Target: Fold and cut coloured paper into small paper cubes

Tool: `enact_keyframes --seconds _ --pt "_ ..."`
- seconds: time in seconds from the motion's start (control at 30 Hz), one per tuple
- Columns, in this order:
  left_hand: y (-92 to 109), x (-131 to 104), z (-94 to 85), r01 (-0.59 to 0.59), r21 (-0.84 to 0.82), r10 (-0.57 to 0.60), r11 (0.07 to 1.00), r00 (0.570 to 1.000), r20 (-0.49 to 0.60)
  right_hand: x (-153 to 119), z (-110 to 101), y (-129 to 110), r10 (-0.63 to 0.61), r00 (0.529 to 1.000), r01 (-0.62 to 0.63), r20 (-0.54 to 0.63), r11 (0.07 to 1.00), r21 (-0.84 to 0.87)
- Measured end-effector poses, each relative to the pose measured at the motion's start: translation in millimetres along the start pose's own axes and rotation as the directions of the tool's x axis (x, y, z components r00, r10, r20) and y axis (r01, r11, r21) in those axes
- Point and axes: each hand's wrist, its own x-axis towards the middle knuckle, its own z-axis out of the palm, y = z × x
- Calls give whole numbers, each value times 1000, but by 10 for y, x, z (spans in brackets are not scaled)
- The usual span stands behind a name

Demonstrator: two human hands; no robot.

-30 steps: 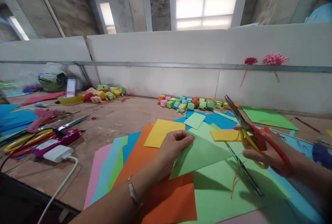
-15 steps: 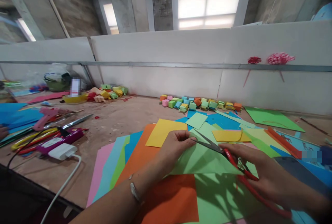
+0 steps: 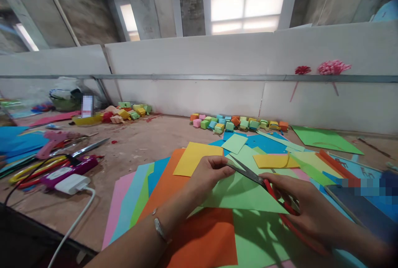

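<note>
My left hand pinches the upper left corner of a light green paper sheet, held above the paper stack. Red-handled scissors are in my right hand, fingers wrapped round the handles. Their blades point left towards my left fingertips, slightly parted at the sheet's upper edge. Under the sheet lie an orange sheet and another light green sheet. A yellow piece lies just behind my left hand.
Small coloured paper cubes line the wall, with another pile further left. At left lie a pink glue gun, a purple device and a white charger. A dark phone lies at right.
The right hand and scissors have shifted slightly left along the sheet. My left hand keeps its pinch. The whole view has moved a little.
</note>
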Motion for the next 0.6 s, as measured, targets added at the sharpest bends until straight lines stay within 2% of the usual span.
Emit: enact_keyframes --seconds 0.2,0.6 --pt "-32 15 -5 12 -1 -12 1000 1000 -2 -16 43 45 -13 1000 13 0 1000 13" --pt "-16 17 3 34 -17 -34 999 999 25 -1 45 85 -55 997 60 63 994 -88"
